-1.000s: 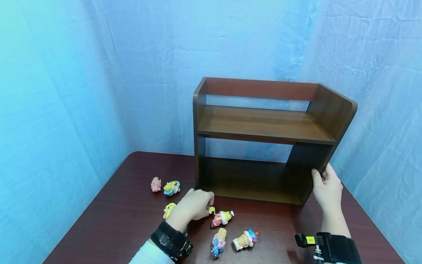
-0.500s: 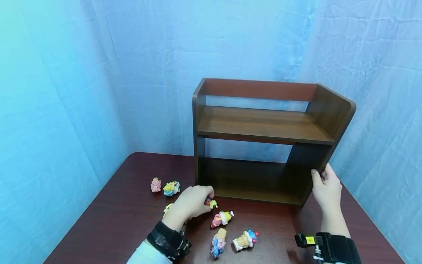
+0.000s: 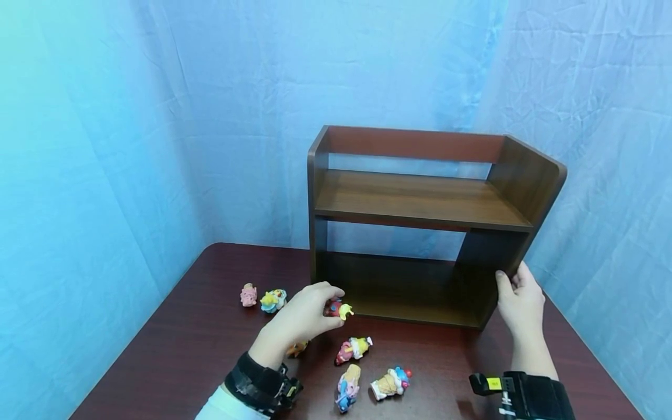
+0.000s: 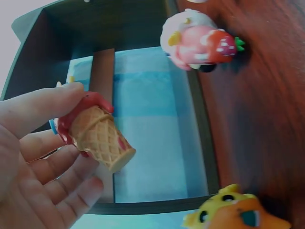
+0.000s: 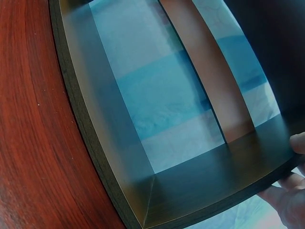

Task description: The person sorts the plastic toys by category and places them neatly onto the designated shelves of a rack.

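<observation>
the left hand [image 3: 301, 315] reaches before the shelf [image 3: 420, 196], pinching the cone figurine [image 4: 101, 136] between thumb and fingers; the right hand [image 3: 521, 303] grips the shelf's side, thumb inside.

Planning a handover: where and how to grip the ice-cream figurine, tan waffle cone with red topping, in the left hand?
Probably by the tan waffle cone, from its blunt free end, opposite the left hand, which holds the red-topped end; in the left wrist view the cone juts out uncovered.
</observation>
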`<action>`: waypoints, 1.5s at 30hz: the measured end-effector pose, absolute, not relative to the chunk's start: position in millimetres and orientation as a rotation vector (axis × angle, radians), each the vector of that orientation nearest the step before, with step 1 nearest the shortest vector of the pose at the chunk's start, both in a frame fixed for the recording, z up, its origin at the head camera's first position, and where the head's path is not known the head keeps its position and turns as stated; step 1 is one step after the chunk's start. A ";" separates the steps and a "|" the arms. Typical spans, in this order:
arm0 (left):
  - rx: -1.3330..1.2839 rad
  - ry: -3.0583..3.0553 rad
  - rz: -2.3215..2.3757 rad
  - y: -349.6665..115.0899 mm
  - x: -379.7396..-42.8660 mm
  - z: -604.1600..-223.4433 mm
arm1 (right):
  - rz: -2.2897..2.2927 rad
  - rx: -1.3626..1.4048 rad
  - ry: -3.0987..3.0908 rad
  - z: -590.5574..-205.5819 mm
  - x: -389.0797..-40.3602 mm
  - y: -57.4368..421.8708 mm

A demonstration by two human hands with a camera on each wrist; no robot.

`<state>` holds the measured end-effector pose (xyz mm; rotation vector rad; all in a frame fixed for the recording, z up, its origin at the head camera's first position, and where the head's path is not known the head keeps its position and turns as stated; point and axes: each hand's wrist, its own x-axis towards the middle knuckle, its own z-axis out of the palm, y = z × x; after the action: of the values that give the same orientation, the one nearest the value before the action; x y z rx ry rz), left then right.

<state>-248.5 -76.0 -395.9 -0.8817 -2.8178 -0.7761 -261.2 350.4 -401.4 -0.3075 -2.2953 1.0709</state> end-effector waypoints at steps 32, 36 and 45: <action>-0.742 -2.391 -1.162 -88.9 -238.5 -369.4 | 1.050 -0.299 -2.302 -404.8 -266.5 355.4; -0.713 -2.379 -1.166 -93.2 -238.0 -368.2 | 1.047 -0.296 -2.313 -405.7 -267.3 354.7; -0.669 -2.291 -1.284 -97.8 -236.3 -363.3 | 1.047 -0.296 -2.321 -406.8 -269.7 355.1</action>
<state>-236.3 -97.8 -363.3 -0.6686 -2.2908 -1.2836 -269.7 355.1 -406.8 -0.2959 -2.3214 1.0467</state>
